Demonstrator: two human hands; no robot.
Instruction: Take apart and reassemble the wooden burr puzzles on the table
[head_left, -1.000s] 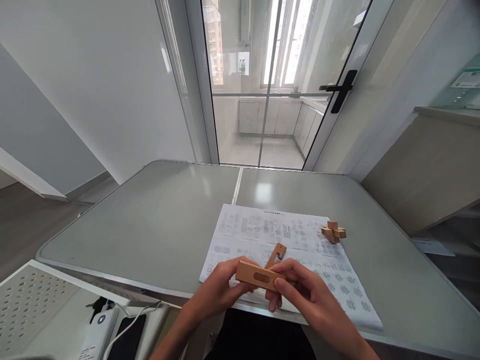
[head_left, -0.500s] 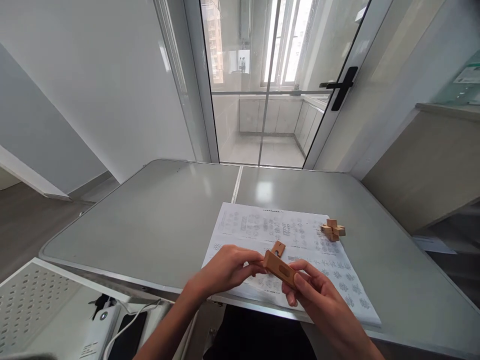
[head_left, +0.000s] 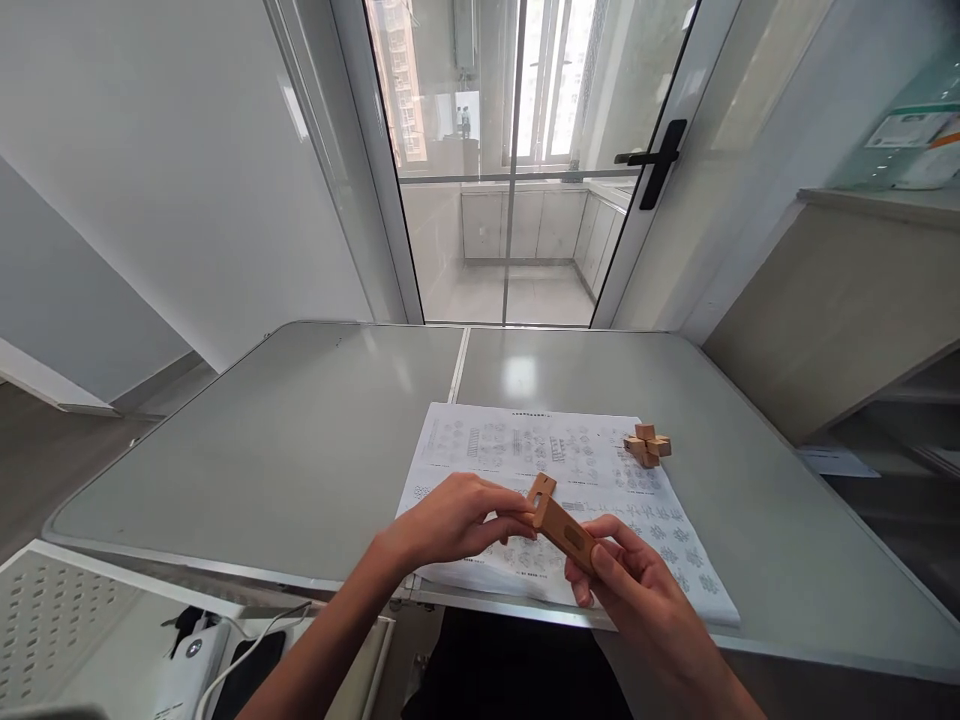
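Note:
Both hands hold flat wooden puzzle pieces above the near edge of a grey table (head_left: 300, 450). My right hand (head_left: 637, 600) grips a slotted wooden bar (head_left: 564, 528) between thumb and fingers. My left hand (head_left: 450, 520) pinches its far end, where a second notched wooden piece (head_left: 541, 490) sticks up behind the bar. Under the hands lies a printed sheet of diagrams (head_left: 555, 470). An assembled wooden cross puzzle (head_left: 647, 446) rests on the sheet's far right corner, apart from both hands.
A glass door with a black handle (head_left: 652, 160) stands beyond the table. A perforated white surface (head_left: 67, 620) with a power bank (head_left: 187, 670), phone and cable lies at lower left. Wooden shelving (head_left: 847, 300) is at the right.
The slotted bar has turned from lying crosswise to pointing diagonally away, and the hands have shifted slightly. The camera view has moved a little to the right and down.

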